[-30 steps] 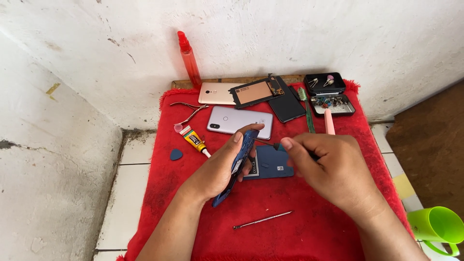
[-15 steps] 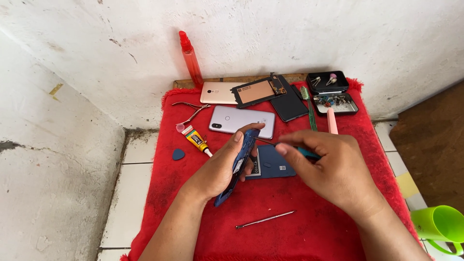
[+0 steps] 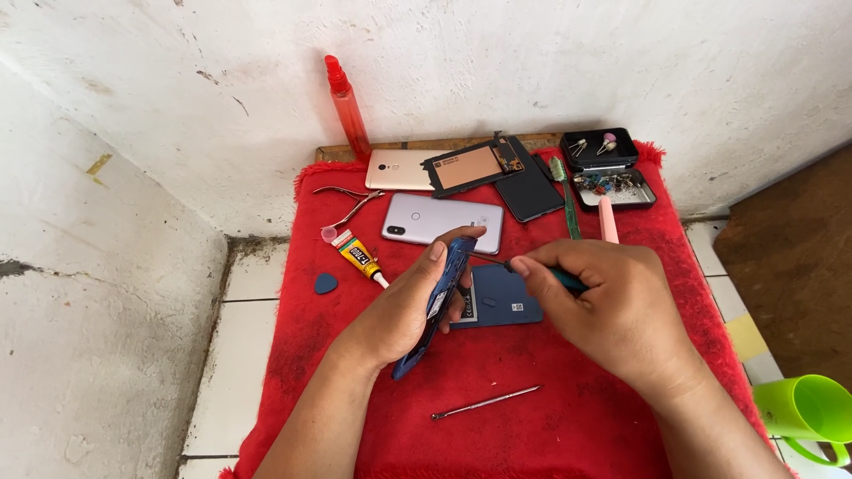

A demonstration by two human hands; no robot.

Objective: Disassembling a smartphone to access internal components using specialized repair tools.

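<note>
Two hands over a red towel [image 3: 532,426], head view. Left hand [image 3: 399,310] grips a blue phone frame [image 3: 441,297] on edge, fingers wrapped round it. Right hand [image 3: 612,306] pinches a teal-handled screwdriver [image 3: 555,276], tip at the frame. Blue phone back [image 3: 506,302] lies flat beneath, just beside. Glue tube [image 3: 359,257], blue pick [image 3: 326,284], metal pry tool [image 3: 485,403] nearby.

My left hand [image 3: 404,306] curls upright, fingers wrapped in a closed grip; my right hand [image 3: 612,310] pinches shut, knuckles up, forearms converging.
</note>
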